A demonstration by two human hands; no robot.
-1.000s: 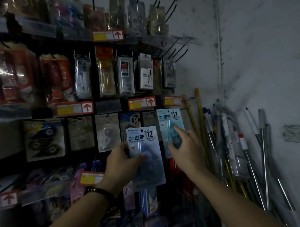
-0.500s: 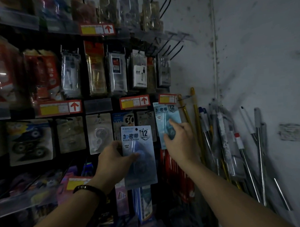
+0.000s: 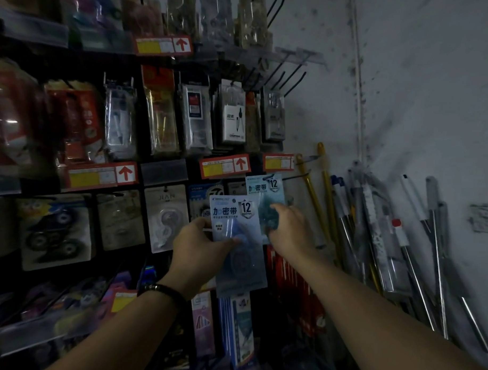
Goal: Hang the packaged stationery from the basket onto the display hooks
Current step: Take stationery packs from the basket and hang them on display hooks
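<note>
inspector: packaged stationery under review, two blister cards marked "12". the nearer card (image 3: 238, 240) is pinched in the left hand (image 3: 197, 254), thumb on the front face, fingers behind. the farther card (image 3: 265, 200) is up at the rack under the right hand (image 3: 290, 229), fingers closed on its lower half.

clerk: is the farther one on a hook yet?

inspector: cannot tell. its top edge sits just below the price tag (image 3: 278, 162), level with a bare display hook (image 3: 299, 176) that juts out on its right. the punched hole is too dim to make out.

clerk: how will they handle?

inspector: judged light. thin card backing, stiff enough to stand upright from one pinch, with a glossy plastic bubble that looks slippery and may dent. the corners could crease.

clerk: where to grip?

inspector: at the side or the lower half, clear of the hang hole, so the top stays free to meet the hook tip. the right hand's hold suits that.

clerk: the basket?

inspector: not in view. neighbouring packs hang close on the left, and long poles (image 3: 377, 235) lean against the wall on the right.
</note>
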